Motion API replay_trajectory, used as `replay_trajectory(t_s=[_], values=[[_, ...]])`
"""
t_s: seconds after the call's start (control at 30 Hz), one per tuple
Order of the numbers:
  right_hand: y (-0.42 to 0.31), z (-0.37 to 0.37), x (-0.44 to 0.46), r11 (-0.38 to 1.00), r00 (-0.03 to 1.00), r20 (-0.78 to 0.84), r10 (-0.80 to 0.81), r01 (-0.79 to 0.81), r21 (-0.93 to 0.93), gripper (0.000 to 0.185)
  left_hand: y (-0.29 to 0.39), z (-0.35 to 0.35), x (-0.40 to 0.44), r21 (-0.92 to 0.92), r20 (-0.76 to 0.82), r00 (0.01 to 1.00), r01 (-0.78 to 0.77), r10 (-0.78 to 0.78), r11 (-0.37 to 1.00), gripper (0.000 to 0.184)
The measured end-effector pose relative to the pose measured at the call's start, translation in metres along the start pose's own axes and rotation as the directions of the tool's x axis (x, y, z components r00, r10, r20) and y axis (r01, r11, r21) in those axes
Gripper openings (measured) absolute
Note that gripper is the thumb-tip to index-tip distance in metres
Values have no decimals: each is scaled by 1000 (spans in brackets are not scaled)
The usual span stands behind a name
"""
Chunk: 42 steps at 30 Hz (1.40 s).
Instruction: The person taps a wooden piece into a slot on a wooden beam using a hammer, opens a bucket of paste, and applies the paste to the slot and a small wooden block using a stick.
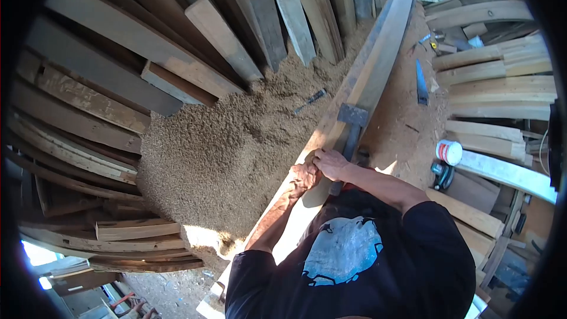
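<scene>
A long timber beam runs diagonally from the upper right down to my body. My left hand rests at the beam beside the right, its fingers curled. Right against it, my right hand is closed, fingers bent downward. Whatever the fingers grip is hidden by the hands. Just beyond them, a dark block-headed tool, its bar pointing back toward me, lies on the beam; I cannot tell whether it is a mallet or a clamp.
Wood shavings heap on the left, with a dark slim tool on them. Stacked planks surround the heap. To the right are a handsaw, a white tub, a dark green power tool and more boards.
</scene>
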State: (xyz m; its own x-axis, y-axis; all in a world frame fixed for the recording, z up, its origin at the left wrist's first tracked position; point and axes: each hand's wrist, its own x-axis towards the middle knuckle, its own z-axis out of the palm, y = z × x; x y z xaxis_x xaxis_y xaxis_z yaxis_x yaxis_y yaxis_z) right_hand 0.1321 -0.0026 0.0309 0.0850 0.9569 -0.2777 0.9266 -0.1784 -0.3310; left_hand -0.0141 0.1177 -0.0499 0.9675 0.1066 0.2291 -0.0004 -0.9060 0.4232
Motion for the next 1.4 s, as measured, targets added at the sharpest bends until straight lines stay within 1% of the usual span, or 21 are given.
replay_trajectory(t_s=[0.03, 0.13, 0.2, 0.3, 0.47, 0.5, 0.6, 0.7, 0.73, 0.77, 0.8, 0.83, 0.87, 0.9, 0.93, 0.97, 1.03, 1.07, 1.17, 1.27, 1.4], values=[[4, 4, 1, 998, 998, 17, -58, 58, -11, 37, 5, -3, 6, -8, 121, 991, 64, -63, 998, 26], [20, 0, 7, 978, 979, 73, -188, 194, -78, 36, 1, -1, 8, 28, 203, 979, 19, -24, 999, 23], [19, -2, 8, 964, 972, 112, -208, 223, -142, 37, 2, -7, 10, 22, 244, 968, 52, -55, 998, 23], [33, -4, 15, 941, 942, 144, -304, 320, -106, 35, -2, 5, 11, 17, 375, 919, 124, -121, 992, 24], [47, 11, 24, 896, 899, 1, -438, 436, -81, 25, -5, 6, 13, -12, 312, 944, 122, -112, 993, 23], [45, 3, 24, 889, 896, 64, -440, 444, -109, 22, -3, 6, 11, -22, 303, 946, 124, -112, 992, 23], [42, -3, 23, 891, 902, 37, -431, 431, -144, 24, 12, -28, 24, 30, 358, 922, 147, -148, 989, 24], [40, -4, 22, 919, 918, -54, -392, 389, -57, 27, 6, -26, 20, 41, 331, 937, 100, -108, 994, 27], [36, -11, 20, 917, 906, -142, -398, 395, -51, 30, 8, -26, 21, -30, 274, 945, 193, -178, 981, 29], [37, -7, 22, 934, 926, -125, -356, 355, -35, 30, 2, -31, 25, -22, 338, 934, 130, -115, 991, 29], [36, -2, 24, 949, 943, -107, -315, 315, -20, 30, -3, -21, 19, -18, 274, 957, 102, -93, 995, 26], [36, -7, 26, 976, 977, -18, -212, 213, 45, 30, -2, -22, 20, -23, 306, 947, 113, -100, 993, 25], [32, -12, 22, 990, 991, 78, -109, 102, 98, 30, 4, -21, 21, -66, 315, 930, 220, -189, 973, 26], [36, -20, 13, 993, 992, -54, -111, 114, 39, 30, 10, -27, 18, -30, 334, 913, 260, -236, 965, 30], [33, -41, -1, 989, 977, -166, 130, -115, 98, 34, 13, -31, 17, 10, 344, 896, 297, -282, 955, 34], [32, -55, -15, 927, 893, -259, 367, -329, 179, 38, 18, -33, 14, 26, 273, 900, 347, -341, 937, 40], [57, -48, -40, 788, 756, -251, 605, -523, 325, 51, 32, -38, 8, 45, 125, 888, 440, -442, 897, 52], [65, -39, -49, 690, 663, -228, 713, -606, 396, 58, 36, -40, 9, 35, 138, 873, 468, -468, 883, 56], [64, -21, -45, 615, 683, -95, 724, -578, 537, 74, 42, -39, 15, 55, 179, 842, 509, -510, 859, 65], [65, -3, -25, 470, 568, 20, 823, -700, 538, 84, 49, -30, 27, 136, 247, 830, 482, -500, 866, 61], [85, 9, -28, 421, 532, 35, 846, -707, 568, 78, 40, -26, 26, 39, 265, 835, 490, -482, 871, 42]])
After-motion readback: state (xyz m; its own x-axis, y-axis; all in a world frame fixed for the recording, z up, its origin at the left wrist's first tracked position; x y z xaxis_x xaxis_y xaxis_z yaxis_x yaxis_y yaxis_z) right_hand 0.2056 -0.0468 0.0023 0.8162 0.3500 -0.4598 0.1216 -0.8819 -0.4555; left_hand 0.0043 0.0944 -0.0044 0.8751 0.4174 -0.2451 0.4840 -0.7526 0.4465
